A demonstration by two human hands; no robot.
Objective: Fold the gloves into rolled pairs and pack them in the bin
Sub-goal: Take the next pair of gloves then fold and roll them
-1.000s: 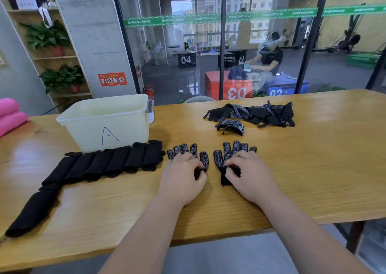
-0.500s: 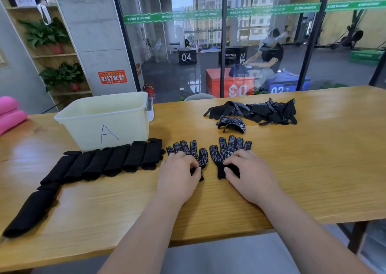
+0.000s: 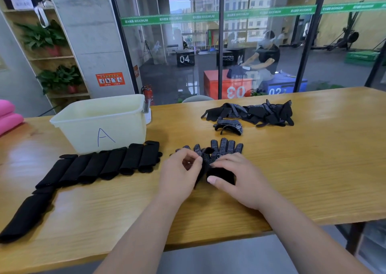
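Note:
Two black gloves with white grip dots lie in front of me on the wooden table (image 3: pixel 313 179). The right glove (image 3: pixel 225 149) is flat, fingers pointing away, and my right hand (image 3: pixel 240 179) presses on its cuff. My left hand (image 3: pixel 179 173) pinches the edge of the left glove (image 3: pixel 197 148) and lifts it toward the right one. A row of rolled black glove pairs (image 3: pixel 104 165) lies at the left. The pale bin (image 3: pixel 100 123) marked "A" stands behind the rolls.
A heap of loose black gloves (image 3: pixel 250 113) lies farther back on the table, with a single glove (image 3: pixel 228 126) just in front of it. Pink cushions (image 3: pixel 8 115) sit at the far left. A glass wall stands behind the table.
Both gloves lay flat side by side under my hands. Now my left hand has pinched the left glove and raised its edge toward the right glove, and my right hand has slid down to the cuff.

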